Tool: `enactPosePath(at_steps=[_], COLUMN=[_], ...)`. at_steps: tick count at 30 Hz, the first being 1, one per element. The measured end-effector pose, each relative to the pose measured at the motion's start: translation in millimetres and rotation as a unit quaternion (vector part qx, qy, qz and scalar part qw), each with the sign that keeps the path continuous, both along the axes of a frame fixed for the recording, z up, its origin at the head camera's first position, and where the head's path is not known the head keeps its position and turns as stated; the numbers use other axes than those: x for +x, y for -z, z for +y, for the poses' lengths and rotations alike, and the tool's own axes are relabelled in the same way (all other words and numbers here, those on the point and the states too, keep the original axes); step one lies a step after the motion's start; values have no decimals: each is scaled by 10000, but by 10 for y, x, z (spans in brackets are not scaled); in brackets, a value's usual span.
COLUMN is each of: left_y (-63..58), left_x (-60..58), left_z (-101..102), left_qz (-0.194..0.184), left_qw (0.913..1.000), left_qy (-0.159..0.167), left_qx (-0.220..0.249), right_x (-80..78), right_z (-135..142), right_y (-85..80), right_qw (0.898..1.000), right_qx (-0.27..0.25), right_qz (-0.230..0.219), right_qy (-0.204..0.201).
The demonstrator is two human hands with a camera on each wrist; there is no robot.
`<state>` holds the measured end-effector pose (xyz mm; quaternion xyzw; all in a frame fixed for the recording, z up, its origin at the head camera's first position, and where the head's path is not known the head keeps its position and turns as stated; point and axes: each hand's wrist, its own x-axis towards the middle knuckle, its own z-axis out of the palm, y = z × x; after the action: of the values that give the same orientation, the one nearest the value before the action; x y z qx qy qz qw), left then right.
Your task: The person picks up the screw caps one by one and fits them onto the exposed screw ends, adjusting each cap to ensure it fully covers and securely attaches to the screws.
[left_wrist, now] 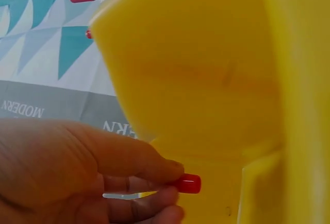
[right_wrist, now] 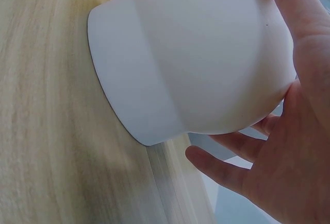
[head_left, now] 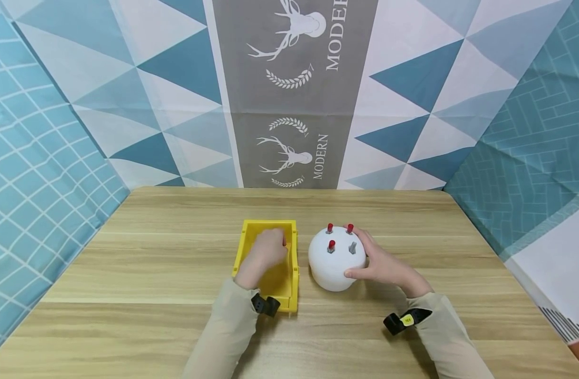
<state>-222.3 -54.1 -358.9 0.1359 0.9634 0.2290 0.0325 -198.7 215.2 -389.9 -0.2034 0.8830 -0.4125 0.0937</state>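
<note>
My left hand (head_left: pixel 270 246) is inside the yellow bin (head_left: pixel 295 300), over its floor. In the left wrist view its thumb and fingers pinch a small red cap (left_wrist: pixel 188 183). To the right of the bin stands a white, rounded pot-like body (head_left: pixel 334 271) with metal studs on top. Three studs carry red caps (head_left: pixel 332 245); the near right stud (head_left: pixel 353 247) is bare metal. My right hand (head_left: pixel 379 263) grips the white body from the right, thumb on the near side and fingers round the far side. The right wrist view shows its lower part (right_wrist: pixel 118 74) resting on the table.
The wooden table (head_left: pixel 175 273) ends at a patterned cloth backdrop (head_left: pixel 175 105) behind. A blue grid cloth (head_left: pixel 33 184) hangs along the left. The bin's wall stands between my left hand and the white body.
</note>
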Motion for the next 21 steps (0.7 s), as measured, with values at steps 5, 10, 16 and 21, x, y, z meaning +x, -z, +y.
enactPosePath(at_steps=[5, 10, 16, 21], left_y=[-69, -133, -233, -310], left_x=[31, 79, 159, 233], left_z=[-15, 0, 48, 91], left_qz=[6, 305, 828, 932], left_qw=[9996, 9990, 9957, 9937], left_qy=[-231, -205, -21, 12], left_qx=[158, 244, 417, 616], right_x=[-9, -8, -3, -11], right_z=[-1, 4, 4, 7], right_y=[5, 12, 6, 17], right_qw=[10000, 10000, 9999, 10000], right_qx=[-4, -11, -62, -34], right_qz=[9, -41, -82, 0], right_qy=[9, 30, 15, -63])
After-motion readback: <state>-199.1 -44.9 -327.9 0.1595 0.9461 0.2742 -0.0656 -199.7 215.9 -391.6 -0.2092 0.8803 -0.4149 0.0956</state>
